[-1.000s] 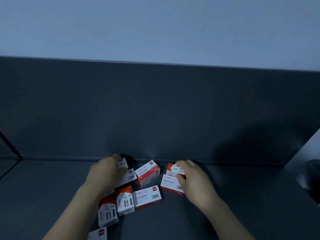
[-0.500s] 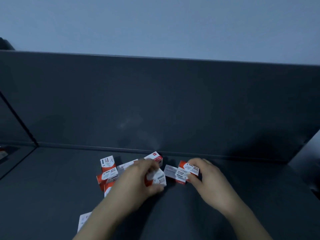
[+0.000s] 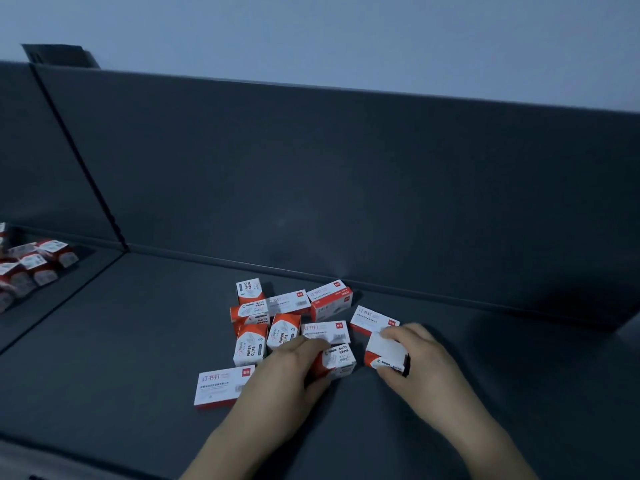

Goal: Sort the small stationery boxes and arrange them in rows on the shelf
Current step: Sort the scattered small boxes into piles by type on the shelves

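A paper-clip box (image 3: pixel 337 361) is gripped by the left hand (image 3: pixel 287 374). Another small box (image 3: pixel 385 351) is clasped by the right hand (image 3: pixel 420 363) on the dark shelf (image 3: pixel 138 341).

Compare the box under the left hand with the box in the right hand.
The paper clip box held by the left hand shows printed "PAPER CLIPS" lettering; the box gripped by the right hand shows a mostly blank white face. The left one lies nearer the loose pile; the right one sits apart. Both are small, red and white.
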{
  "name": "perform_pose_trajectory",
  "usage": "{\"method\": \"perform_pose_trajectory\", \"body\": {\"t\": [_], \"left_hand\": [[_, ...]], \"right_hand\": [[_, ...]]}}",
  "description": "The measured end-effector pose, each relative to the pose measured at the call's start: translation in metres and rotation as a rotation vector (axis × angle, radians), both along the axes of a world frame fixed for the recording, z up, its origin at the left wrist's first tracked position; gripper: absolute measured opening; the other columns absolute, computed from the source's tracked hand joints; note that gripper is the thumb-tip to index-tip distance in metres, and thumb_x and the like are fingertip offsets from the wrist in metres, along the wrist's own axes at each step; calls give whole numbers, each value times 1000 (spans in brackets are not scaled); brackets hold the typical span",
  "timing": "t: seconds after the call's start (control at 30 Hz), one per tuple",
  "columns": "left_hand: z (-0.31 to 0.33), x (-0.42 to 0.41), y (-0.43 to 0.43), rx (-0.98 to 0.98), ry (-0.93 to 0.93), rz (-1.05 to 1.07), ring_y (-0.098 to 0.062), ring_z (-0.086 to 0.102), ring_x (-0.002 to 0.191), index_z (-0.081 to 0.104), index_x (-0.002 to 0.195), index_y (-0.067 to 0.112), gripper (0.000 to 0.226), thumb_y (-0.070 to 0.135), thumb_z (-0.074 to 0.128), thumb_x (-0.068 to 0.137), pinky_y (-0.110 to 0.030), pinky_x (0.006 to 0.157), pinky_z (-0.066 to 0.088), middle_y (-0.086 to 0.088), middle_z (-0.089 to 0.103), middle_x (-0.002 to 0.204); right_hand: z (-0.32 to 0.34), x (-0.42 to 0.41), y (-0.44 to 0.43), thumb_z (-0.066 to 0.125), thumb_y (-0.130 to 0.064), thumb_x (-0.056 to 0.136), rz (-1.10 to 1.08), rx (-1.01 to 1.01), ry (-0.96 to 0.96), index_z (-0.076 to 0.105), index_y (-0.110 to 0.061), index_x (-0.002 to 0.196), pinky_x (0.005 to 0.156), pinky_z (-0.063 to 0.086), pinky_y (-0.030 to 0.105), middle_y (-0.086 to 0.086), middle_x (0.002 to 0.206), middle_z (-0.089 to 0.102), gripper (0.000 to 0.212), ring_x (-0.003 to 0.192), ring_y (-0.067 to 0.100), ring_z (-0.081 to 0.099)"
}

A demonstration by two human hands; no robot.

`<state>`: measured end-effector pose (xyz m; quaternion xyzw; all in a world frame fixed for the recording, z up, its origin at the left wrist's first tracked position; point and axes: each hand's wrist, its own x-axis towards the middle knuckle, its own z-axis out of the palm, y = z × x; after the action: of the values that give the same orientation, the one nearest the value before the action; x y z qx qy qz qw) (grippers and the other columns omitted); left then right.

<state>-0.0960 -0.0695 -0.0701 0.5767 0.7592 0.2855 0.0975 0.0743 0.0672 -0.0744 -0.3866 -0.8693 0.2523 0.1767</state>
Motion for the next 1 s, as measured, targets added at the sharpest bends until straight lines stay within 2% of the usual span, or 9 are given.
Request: {"method": "perform_pose_trajectory", "body": {"t": [0.1,0.2,0.3,0.4,0.5,0.57,0.67,0.8,1.0], "left_hand": [[2,-3,-9,39,-90,47,4,51,104,52,123,37,39,42,63,86,-8,86,38,23,54,116],[9,-15,-25,103,-191,129,4,54,97,56,116,39,36,38,69,82,-8,84,42,26,56,108],[19,-32,-43,169,-280,182,7,58,90,55,103,44,31,29,72,81,-6,74,45,25,61,99],[23,-54,-67,184,-269,233,9,57,90,56,104,42,34,25,73,80,-4,74,43,25,61,97],[28,-83,-100,184,-257,289,9,57,89,57,97,43,30,24,73,80,-7,75,45,26,61,92],[32,-105,-127,197,-243,337,8,58,88,55,92,45,31,23,73,80,-10,75,47,26,62,91],[37,-143,-173,200,-225,412,8,58,88,58,96,41,26,25,72,81,-10,75,47,24,63,92],[39,-196,-236,182,-193,522,8,58,88,57,104,39,29,29,72,81,-13,74,48,23,62,94],[42,-264,-315,164,-96,675,0,58,87,59,111,31,33,27,72,81,-22,77,51,19,61,98]], "right_hand": [[1,-3,-3,72,-34,79,-22,-38,16,60,-32,111,84,46,22,-21,107,50,35,97,3,54],[11,-12,-14,72,-33,80,-33,-164,192,62,-37,103,85,49,25,-20,104,58,25,98,0,57],[26,-33,-33,68,-24,85,42,-436,378,67,-39,100,79,56,30,-14,105,67,21,98,1,63],[36,-63,-54,62,-12,89,71,-643,553,69,-31,107,73,58,31,-5,107,70,27,98,10,66],[42,-99,-77,58,-7,90,60,-787,653,68,-23,107,81,56,32,-6,106,72,26,99,11,67],[42,-126,-95,59,-6,89,66,-843,642,69,-19,109,92,51,36,-1,108,72,26,101,15,67],[40,-171,-129,64,-1,85,82,-891,598,70,-19,108,97,45,34,0,108,72,30,103,15,67],[43,-233,-183,67,12,77,142,-859,564,67,-21,108,84,47,22,-5,99,74,45,96,6,67],[50,-318,-248,70,-12,83,223,-631,489,69,-25,98,67,51,18,-7,90,74,21,75,10,69]]}}
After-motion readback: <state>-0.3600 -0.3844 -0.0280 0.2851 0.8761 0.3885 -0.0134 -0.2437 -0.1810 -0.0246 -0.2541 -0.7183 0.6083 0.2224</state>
